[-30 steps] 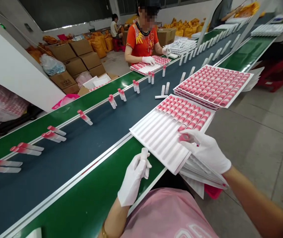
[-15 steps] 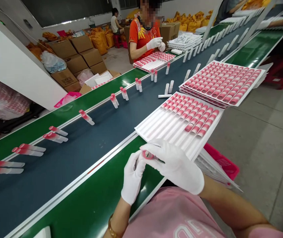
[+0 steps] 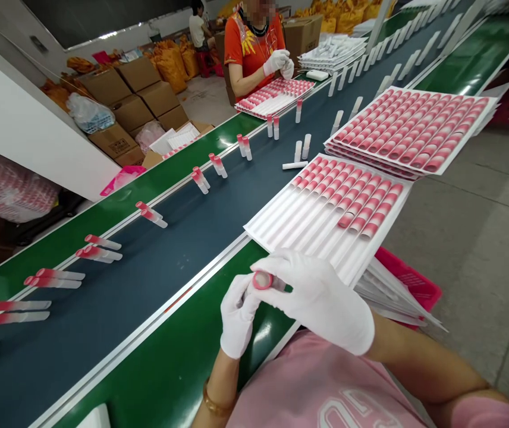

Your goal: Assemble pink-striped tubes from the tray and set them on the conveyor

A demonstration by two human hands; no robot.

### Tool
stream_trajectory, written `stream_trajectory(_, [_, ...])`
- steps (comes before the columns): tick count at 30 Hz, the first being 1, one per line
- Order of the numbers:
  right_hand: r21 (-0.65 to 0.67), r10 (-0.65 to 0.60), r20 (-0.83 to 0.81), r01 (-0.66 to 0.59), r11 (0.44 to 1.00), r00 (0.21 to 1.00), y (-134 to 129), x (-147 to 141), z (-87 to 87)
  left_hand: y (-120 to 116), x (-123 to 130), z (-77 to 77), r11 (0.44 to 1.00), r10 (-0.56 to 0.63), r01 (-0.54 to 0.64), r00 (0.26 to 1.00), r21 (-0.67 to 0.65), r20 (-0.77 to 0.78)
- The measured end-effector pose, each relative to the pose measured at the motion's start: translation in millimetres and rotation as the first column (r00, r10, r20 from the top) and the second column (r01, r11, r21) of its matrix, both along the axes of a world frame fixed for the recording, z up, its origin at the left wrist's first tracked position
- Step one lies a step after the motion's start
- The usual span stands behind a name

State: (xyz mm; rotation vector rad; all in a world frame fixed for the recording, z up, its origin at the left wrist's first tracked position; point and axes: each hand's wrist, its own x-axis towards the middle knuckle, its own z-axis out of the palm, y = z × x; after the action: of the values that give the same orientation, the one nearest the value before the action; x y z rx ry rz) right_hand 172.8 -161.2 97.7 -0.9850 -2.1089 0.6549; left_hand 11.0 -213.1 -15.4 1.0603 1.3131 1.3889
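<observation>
In white gloves, both my hands meet above the green ledge at the near side of the belt. My right hand [image 3: 321,302] is closed around a small pink-rimmed tube [image 3: 262,280], its round end facing up toward me. My left hand [image 3: 238,318] has its fingers pinched together against the tube's left side. Just beyond my right hand lies a white grooved tray [image 3: 281,223], its far and right portions filled with rows of pink-and-white tubes [image 3: 348,193]. The tube's lower part is hidden by my fingers.
A dark conveyor belt [image 3: 165,279] carries pink-topped tubes [image 3: 151,214] along its far edge and whitish tubes [image 3: 307,146] further up. Stacked full trays [image 3: 408,173] stand at right, above a pink crate [image 3: 408,282]. Across the belt, a gloved co-worker [image 3: 254,59] handles another tray.
The tube has turned slightly, so its round end shows more fully. My hands keep nearly the same hold. The whole view has shifted a little, and the co-worker's hands have moved slightly.
</observation>
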Motion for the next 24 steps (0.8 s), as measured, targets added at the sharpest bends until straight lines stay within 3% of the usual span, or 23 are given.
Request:
stream_trajectory(5, [-0.003,-0.168,-0.086,0.168,0.986,0.982,-4.6,-7.3,-5.6,-2.9,4.3,0.2,0.997,0.027,-0.03,0.999,0.064,0.038])
stream_trajectory(8, [-0.089,-0.177,-0.135,0.166,0.982,0.975,-6.5,-10.4,-8.7,-5.5,3.4,-1.8,0.998,0.055,-0.056,0.998,0.022,0.036])
stream_trajectory(11, [-0.116,-0.161,-0.061,0.153,0.981,0.985,-4.1,-6.1,-8.7,-6.9,1.3,-2.5,0.999,0.033,-0.033,0.999,0.027,0.018])
stream_trajectory(13, [-0.106,-0.08,0.006,0.08,0.991,0.997,0.5,0.6,-8.1,-7.3,0.2,-2.4,1.0,0.009,-0.009,1.0,0.015,0.022])
stream_trajectory(16, [-0.125,0.167,0.021,-0.163,0.979,0.986,7.2,9.8,-9.7,-7.5,-0.3,-1.9,1.0,-0.006,0.007,0.999,-0.019,0.054])
stream_trajectory(18, [-0.147,0.221,0.008,-0.217,0.965,0.975,7.7,11.8,-13.0,-7.4,0.1,-1.1,1.0,-0.012,0.012,0.998,0.0,0.063])
stream_trajectory(24, [-0.139,0.005,0.026,-0.002,0.99,1.0,-3.7,1.3,-18.0,-7.6,2.6,2.1,0.993,0.012,-0.011,1.0,0.117,-0.008])
